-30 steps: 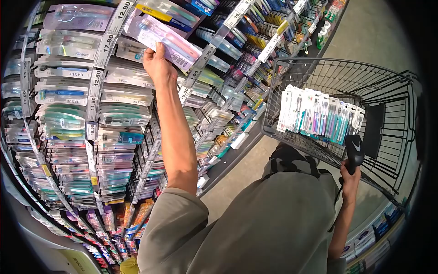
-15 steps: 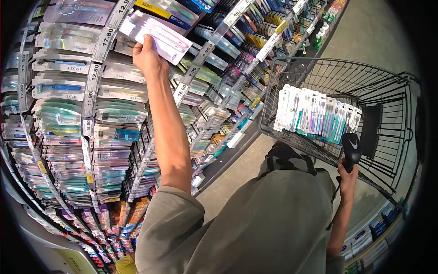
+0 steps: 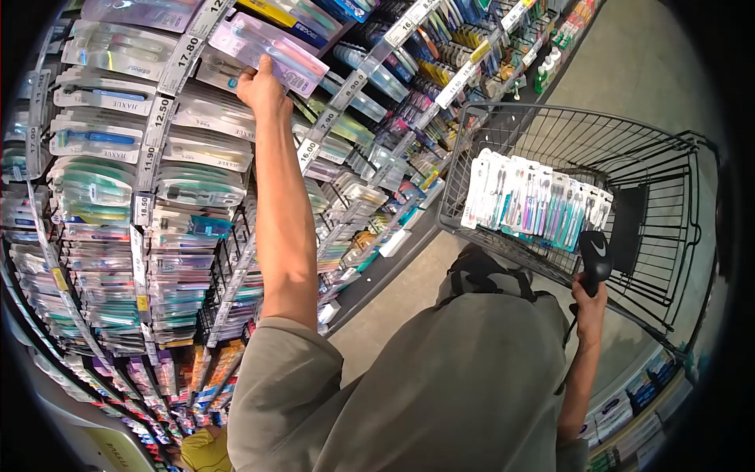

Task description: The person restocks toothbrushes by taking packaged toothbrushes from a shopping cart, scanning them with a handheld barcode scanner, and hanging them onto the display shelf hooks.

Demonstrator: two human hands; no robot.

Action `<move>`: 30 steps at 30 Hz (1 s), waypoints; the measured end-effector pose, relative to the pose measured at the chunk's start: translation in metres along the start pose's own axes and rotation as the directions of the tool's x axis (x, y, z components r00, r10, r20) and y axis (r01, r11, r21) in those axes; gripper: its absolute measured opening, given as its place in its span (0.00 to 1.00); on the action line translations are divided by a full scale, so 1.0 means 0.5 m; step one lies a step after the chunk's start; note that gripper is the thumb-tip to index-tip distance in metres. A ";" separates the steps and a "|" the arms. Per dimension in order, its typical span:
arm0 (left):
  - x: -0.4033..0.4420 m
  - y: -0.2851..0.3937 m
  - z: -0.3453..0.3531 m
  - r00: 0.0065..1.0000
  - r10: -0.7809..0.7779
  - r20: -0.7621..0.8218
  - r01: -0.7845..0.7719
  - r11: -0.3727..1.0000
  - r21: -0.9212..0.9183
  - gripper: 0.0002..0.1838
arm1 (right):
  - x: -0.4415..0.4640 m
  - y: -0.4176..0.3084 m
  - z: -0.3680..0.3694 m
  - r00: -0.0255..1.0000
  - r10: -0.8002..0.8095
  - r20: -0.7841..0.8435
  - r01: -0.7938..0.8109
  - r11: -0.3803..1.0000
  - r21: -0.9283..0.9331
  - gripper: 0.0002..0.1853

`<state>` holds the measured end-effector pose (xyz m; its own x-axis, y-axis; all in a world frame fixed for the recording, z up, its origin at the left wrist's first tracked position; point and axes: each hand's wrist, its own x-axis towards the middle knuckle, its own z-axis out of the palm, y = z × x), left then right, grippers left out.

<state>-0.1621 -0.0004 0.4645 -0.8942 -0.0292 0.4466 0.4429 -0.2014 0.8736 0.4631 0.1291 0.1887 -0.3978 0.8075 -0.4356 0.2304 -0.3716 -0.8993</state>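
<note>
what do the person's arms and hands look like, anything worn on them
The left hand and right hand are bare, with no glove or watch visible. Plain, loose grey-green short sleeves leave the forearms uncovered.

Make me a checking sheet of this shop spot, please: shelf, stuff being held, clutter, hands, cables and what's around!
Surface: display rack, crowded with hanging packs.
Job's things: purple-tinted toothbrush pack; black handheld scanner.
Clutter: row of toothbrush packages inside the black wire cart.
Hands: left hand holds the toothbrush pack, thumb on its front; right hand grips the scanner's handle.
Cables: thin dark strand below the right hand; cord or strap, cannot tell.
Surroundings: pale floor; somebody's yellow top at lower left.
</note>
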 end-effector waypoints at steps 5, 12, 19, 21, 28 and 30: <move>-0.004 -0.001 0.005 0.997 0.079 -0.025 -0.071 0.968 0.239 0.13 | -0.001 -0.007 -0.005 0.999 -0.020 0.049 0.019 0.999 0.026 0.10; -0.062 -0.005 -0.002 0.957 0.251 -0.146 -0.139 0.837 0.530 0.12 | -0.001 0.012 -0.057 0.992 -0.128 0.022 0.130 0.982 -0.139 0.14; -0.352 -0.108 -0.016 0.992 0.107 0.066 -0.125 0.892 0.435 0.06 | -0.025 -0.045 -0.096 0.998 0.004 -0.059 -0.016 0.979 -0.202 0.13; -0.490 -0.179 -0.031 0.965 -0.027 0.260 -0.085 0.908 0.410 0.02 | -0.002 -0.017 -0.125 1.000 -0.007 -0.030 0.001 0.982 -0.191 0.13; -0.862 -0.305 -0.125 0.576 -0.513 0.637 -0.214 0.657 0.723 0.12 | 0.013 0.014 -0.109 0.990 -0.125 -0.062 0.102 0.952 -0.289 0.16; -0.890 -0.311 -0.132 0.548 -0.430 0.718 -0.481 0.540 0.690 0.14 | 0.012 0.011 -0.094 0.988 -0.125 -0.090 0.090 0.941 -0.327 0.15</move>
<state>0.1625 -0.0207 0.1172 -0.6337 0.7735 0.0078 0.7142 0.5812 0.3901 0.5037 0.1532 0.1831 -0.3424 0.8854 -0.3144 0.4712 -0.1277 -0.8728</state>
